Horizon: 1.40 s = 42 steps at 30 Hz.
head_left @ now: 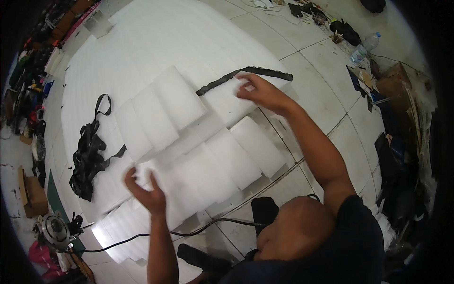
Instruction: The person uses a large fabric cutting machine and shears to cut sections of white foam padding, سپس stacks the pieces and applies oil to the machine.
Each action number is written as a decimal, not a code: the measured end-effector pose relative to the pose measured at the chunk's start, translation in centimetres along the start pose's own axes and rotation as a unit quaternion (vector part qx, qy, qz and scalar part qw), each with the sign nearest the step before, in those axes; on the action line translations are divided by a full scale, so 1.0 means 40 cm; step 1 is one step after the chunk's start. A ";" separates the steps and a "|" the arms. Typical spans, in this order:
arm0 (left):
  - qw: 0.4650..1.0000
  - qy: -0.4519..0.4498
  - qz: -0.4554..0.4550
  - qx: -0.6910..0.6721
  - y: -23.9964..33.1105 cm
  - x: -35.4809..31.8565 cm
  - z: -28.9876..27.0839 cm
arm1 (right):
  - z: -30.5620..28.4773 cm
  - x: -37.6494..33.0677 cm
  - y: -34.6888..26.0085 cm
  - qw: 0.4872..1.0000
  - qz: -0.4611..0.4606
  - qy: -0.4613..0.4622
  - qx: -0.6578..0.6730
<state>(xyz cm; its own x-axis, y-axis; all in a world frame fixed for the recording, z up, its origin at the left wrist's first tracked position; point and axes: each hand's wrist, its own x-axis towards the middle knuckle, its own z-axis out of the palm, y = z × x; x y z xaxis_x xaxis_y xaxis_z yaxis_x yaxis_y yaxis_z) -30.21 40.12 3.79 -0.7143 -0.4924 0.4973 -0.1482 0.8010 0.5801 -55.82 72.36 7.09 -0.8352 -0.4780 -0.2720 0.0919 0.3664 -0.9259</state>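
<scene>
White foam sheets (177,92) lie stacked in overlapping layers before me, on a much larger white sheet (142,38). Nearer to me is a row of similar foam pieces (208,165). My left hand (147,191) is at the left end of these pieces, thumb and fingers apart, slightly blurred. My right hand (257,92) reaches to the far right, its fingers curled with a gap to the thumb. A long black fabric strip (269,72) runs just beyond its fingertips; whether they touch it cannot be made out. No held object shows in either hand.
Left of the foam lies a tangled bundle of black strips (87,163). A round metal tool (53,231) stands at lower left, its black cable (203,229) crossing towards my legs. Plastic bottles (371,42) and a cardboard box (395,85) are at right. Clutter lines the left side.
</scene>
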 end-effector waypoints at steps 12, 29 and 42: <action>0.936 -0.322 0.129 0.069 0.207 -0.235 0.249 | 0.071 -0.192 0.283 0.961 0.210 -0.160 0.081; 0.942 -0.309 0.120 0.060 0.210 -0.231 0.253 | -0.199 -0.244 0.148 0.981 0.056 -0.063 0.176; 0.937 -0.320 0.125 0.061 0.220 -0.220 0.254 | 0.055 0.308 -0.027 0.980 0.168 -0.108 0.012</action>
<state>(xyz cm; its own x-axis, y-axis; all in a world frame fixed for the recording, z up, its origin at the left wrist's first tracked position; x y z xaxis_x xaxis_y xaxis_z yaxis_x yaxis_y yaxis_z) -32.17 54.96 -2.04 -0.9953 -0.0091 0.0962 0.0303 0.9159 0.4002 -65.02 64.29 4.17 -0.6213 -0.4928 -0.6092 0.3561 0.5150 -0.7797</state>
